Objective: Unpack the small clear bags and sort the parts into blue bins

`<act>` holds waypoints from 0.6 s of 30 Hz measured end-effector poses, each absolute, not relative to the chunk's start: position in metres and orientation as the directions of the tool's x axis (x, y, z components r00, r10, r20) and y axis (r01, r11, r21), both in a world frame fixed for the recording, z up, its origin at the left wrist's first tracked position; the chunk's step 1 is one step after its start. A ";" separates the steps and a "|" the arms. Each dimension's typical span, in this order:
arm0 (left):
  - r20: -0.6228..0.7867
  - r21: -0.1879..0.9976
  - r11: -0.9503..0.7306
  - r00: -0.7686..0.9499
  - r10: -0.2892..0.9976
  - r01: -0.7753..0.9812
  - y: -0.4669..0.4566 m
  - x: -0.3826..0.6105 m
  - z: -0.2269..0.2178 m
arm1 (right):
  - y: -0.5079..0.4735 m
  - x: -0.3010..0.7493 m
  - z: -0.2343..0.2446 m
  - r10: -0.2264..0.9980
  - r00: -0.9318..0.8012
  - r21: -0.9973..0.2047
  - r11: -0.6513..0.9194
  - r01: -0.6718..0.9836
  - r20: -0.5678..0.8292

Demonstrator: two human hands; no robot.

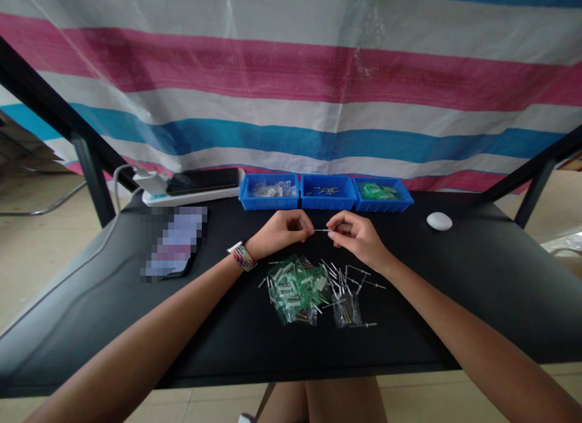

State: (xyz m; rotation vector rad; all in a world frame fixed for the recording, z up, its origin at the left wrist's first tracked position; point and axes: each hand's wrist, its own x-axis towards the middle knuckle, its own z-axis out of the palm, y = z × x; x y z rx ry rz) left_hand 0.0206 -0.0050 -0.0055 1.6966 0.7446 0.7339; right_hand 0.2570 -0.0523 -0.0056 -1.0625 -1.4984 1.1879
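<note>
My left hand (287, 229) and my right hand (359, 236) meet above the table, in front of the blue bins. Between their fingertips runs a thin metal blind rivet (322, 230), lying level, each end pinched by one hand. Below them is a pile of small green plastic bags (297, 286) with pale pieces inside. To the right of that pile, loose rivets (336, 277) are scattered, and a clear bag (348, 309) with brass-coloured pieces lies among them.
Three blue bins stand at the back: the left bin (245, 202) has clear bags, the middle bin (328, 203) metal pins, the right bin (386, 206) green bags. A power strip (195, 197) carries a black phone (204, 180). Another phone (177, 244) lies left, a white mouse (439, 221) right.
</note>
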 end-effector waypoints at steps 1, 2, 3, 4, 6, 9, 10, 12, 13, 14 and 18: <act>0.105 0.972 -0.211 0.608 0.787 0.105 -0.005 0.021 -0.006 | -0.052 0.257 -0.005 0.967 -0.212 -0.984 0.158 0.077 0.139; 0.109 0.973 -0.209 0.606 0.788 0.097 -0.005 0.021 -0.006 | -0.052 0.257 -0.005 0.967 -0.215 -0.985 0.156 0.074 0.137; 0.112 0.974 -0.207 0.604 0.789 0.090 -0.005 0.021 -0.007 | -0.052 0.258 -0.005 0.967 -0.216 -0.985 0.157 0.075 0.137; 0.114 0.975 -0.206 0.603 0.790 0.085 -0.005 0.021 -0.007 | -0.052 0.258 -0.006 0.967 -0.215 -0.984 0.158 0.078 0.138; 0.118 0.975 -0.207 0.603 0.789 0.081 -0.005 0.022 -0.007 | -0.051 0.258 -0.008 0.968 -0.210 -0.983 0.160 0.091 0.138; 0.121 0.975 -0.209 0.608 0.784 0.075 -0.005 0.022 -0.006 | -0.049 0.257 -0.010 0.969 -0.193 -0.978 0.177 0.107 0.154; 0.119 0.978 -0.199 0.611 0.782 0.064 -0.005 0.022 -0.006 | -0.048 0.258 -0.009 0.969 -0.175 -0.975 0.193 0.113 0.171; 0.110 0.987 -0.157 0.614 0.781 0.022 -0.005 0.021 -0.005 | -0.045 0.259 -0.007 0.967 -0.111 -0.961 0.243 0.134 0.229; 0.103 0.992 -0.128 0.614 0.783 -0.003 -0.005 0.021 -0.004 | -0.042 0.261 -0.004 0.962 -0.065 -0.950 0.272 0.154 0.265; 0.093 0.995 -0.099 0.615 0.783 -0.024 -0.004 0.020 -0.004 | -0.038 0.262 -0.002 0.953 -0.016 -0.936 0.301 0.181 0.304; 0.072 0.997 -0.042 0.623 0.779 -0.063 -0.004 0.018 -0.003 | -0.018 0.270 0.007 0.884 0.165 -0.859 0.357 0.366 0.438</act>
